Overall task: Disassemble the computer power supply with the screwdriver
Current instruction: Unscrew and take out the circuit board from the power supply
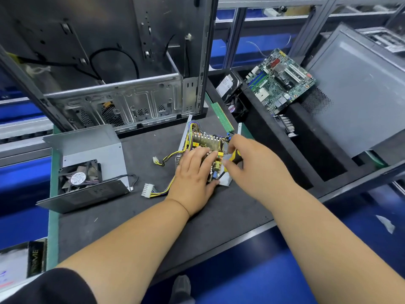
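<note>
The opened power supply (206,141) lies in the middle of the dark work mat, its circuit board, heatsink fins and yellow wires exposed. My left hand (192,178) presses flat on the board's near end, holding it down. My right hand (252,165) grips a yellow-and-black screwdriver (234,157), whose shaft slants down to the board's near right corner. The supply's grey cover (92,150), with a black fan (80,175) in it, lies apart at the left. White cable plugs (148,189) trail from the board onto the mat.
An empty computer case (114,73) stands behind the power supply. A green memory stick (223,117) lies by its right corner. To the right, a black bin (295,150) holds a motherboard (280,82), a hard drive and a small fan. A grey case panel (361,95) leans at far right.
</note>
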Tool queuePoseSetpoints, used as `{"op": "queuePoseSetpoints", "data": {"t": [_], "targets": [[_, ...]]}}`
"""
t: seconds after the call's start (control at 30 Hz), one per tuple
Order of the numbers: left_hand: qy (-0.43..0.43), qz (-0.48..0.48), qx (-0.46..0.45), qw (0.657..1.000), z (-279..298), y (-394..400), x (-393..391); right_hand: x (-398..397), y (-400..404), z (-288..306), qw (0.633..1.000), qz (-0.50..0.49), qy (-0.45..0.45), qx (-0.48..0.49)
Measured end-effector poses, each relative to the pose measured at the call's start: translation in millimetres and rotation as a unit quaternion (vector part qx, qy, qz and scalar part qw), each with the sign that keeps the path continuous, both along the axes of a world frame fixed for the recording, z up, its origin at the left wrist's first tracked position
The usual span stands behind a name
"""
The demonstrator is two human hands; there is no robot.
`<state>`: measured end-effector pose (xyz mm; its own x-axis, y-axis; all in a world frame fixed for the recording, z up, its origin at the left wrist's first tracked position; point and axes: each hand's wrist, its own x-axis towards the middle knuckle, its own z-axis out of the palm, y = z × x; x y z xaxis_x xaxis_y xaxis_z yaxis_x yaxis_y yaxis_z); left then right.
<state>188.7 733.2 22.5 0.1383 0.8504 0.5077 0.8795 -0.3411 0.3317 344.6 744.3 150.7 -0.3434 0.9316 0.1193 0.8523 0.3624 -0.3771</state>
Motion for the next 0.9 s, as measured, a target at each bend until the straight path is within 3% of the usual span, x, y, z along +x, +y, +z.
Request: {"op": "queuePoseSetpoints", "data": {"t": [0.13,0.27,0.7,0.9], "targets": [[0.001,0.002,0.007,1.0,0.7,0.0,0.9,-5.5,5.4,9.0,0.997,-0.037,-0.069,0.0],[-0.001,0.002,-0.002,1.0,-0.6,0.8,0.7,-5.8,7.6,11.2,0.997,-0.021,-0.009,-0.068],[0.002,-0.009,-0.028,1.0,2.0,-0.6,-1.0,-2.5,6.1,21.2,0.991,0.053,0.022,-0.121],[0.01,-0.011,-0.041,0.999,3.0,-0.4,-0.5,-3.8,4.7,20.6,0.996,0.008,-0.068,-0.053]]}}
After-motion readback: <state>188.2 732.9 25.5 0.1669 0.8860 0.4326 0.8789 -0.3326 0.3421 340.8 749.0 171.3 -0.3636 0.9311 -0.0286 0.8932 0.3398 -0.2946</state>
